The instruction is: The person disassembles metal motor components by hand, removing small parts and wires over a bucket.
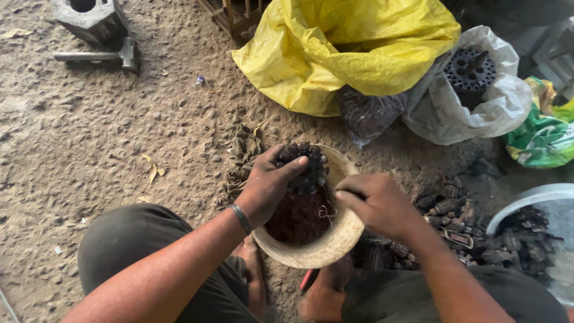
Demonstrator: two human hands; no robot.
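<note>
Spreading across the whole view, the rough ground of packed dirt and gravel carries everything else. At the top lies a crumpled yellow sack, and just right of it a pale plastic bag with a dark round perforated disc showing in its mouth. A green printed bag sits at the far right edge, and below it curves the rim of a white basin holding dark scraps. More dark metal scraps are heaped on the ground between the basin and the bowl.

The person squats, knees to either side, over a pale round wooden bowl that rests on the ground between the bare feet. The left hand, with a metal bangle on the wrist, is closed around a dark, toothed round part, holding it against the far inner rim of the bowl. The right hand hovers over the bowl's right edge with fingers pinched narrowly together; whether it grips anything I cannot tell. A thin curl of wire lies inside the bowl beside those fingers.

In the top left corner stand a grey metal block and a hammer.
</note>
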